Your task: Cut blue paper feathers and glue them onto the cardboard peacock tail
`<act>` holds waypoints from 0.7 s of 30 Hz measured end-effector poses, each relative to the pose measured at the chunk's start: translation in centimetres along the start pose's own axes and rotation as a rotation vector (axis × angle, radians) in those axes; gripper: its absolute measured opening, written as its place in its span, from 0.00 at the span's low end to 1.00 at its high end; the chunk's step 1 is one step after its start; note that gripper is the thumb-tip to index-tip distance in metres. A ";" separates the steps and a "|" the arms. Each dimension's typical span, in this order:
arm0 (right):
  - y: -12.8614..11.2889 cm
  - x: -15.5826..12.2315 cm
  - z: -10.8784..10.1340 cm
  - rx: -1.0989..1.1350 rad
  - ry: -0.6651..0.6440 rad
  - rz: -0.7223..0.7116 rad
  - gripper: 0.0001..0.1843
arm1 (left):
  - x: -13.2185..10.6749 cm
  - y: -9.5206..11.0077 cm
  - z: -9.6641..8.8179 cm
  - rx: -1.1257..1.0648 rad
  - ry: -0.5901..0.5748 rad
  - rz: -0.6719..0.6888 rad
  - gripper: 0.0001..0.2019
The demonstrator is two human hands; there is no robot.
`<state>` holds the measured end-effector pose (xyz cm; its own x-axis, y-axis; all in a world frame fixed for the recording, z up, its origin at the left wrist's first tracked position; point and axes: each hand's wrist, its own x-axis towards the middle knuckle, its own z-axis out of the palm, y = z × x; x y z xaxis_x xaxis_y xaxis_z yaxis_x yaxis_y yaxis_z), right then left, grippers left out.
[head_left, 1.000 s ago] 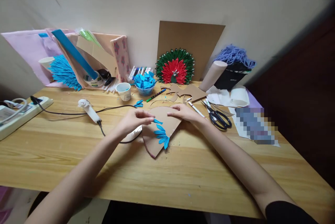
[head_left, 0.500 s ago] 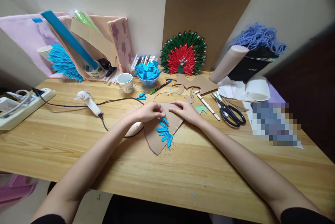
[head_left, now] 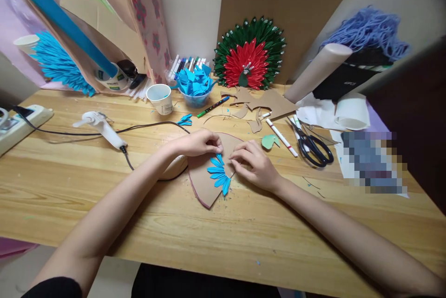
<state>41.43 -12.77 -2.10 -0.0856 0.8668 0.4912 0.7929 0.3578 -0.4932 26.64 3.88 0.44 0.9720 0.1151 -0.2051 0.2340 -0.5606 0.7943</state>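
A fan-shaped piece of cardboard [head_left: 204, 175] with a dark red edge lies flat on the table. Several folded blue petals [head_left: 218, 176] fan out in an arc on it. At the upper end of this arc my left hand [head_left: 205, 143] pinches a blue petal [head_left: 219, 158], its upper part hidden by the fingertips. Over the cardboard's right edge is my right hand [head_left: 253, 164], fingers loosely bent and apart, with nothing visible in them. A green paper cutout [head_left: 270, 142] lies beyond the right hand.
A white glue gun [head_left: 104, 131] with a black cord lies left. Behind are a paper cup [head_left: 159, 99], a bowl of blue pieces [head_left: 195, 85] and a red-green peacock fan [head_left: 249, 56]. Black-handled scissors [head_left: 315, 149], markers [head_left: 281, 137] and cardboard scraps [head_left: 275, 104] lie right.
My right hand has drawn back from the cardboard's top toward its right edge, and its fingers have bent. My left hand stays at the same petal. The camera view has shifted.
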 end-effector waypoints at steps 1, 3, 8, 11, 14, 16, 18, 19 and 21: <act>0.0 -0.1 0.1 0.008 -0.021 -0.015 0.05 | 0.0 0.0 0.1 -0.005 0.003 0.003 0.08; 0.1 -0.1 0.2 0.018 -0.050 -0.036 0.06 | 0.1 -0.1 0.2 -0.008 0.008 0.005 0.08; 0.4 0.1 0.2 -0.002 -0.104 -0.072 0.05 | 0.2 -0.1 0.3 0.062 0.024 0.020 0.07; 0.3 0.1 0.2 -0.023 -0.130 -0.094 0.05 | 0.1 0.0 0.3 0.067 0.017 0.024 0.07; 0.3 0.1 0.2 -0.032 -0.142 -0.106 0.06 | 0.1 0.2 0.2 0.054 0.015 0.020 0.07; 0.3 0.1 0.2 -0.033 -0.151 -0.102 0.06 | 0.0 0.2 0.2 0.052 0.022 0.017 0.07; 0.3 0.1 0.3 -0.028 -0.165 -0.093 0.06 | 0.0 0.3 0.3 0.050 0.033 0.008 0.07; 0.4 0.1 0.3 -0.025 -0.172 -0.089 0.06 | 0.0 0.3 0.3 0.048 0.040 0.001 0.07; 0.4 0.1 0.3 -0.021 -0.179 -0.089 0.07 | 0.0 0.5 0.4 0.048 0.054 -0.012 0.07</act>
<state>41.55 -12.45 -2.45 -0.2600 0.8806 0.3961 0.7896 0.4300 -0.4377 26.77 3.28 0.57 0.9692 0.1654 -0.1827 0.2458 -0.5972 0.7635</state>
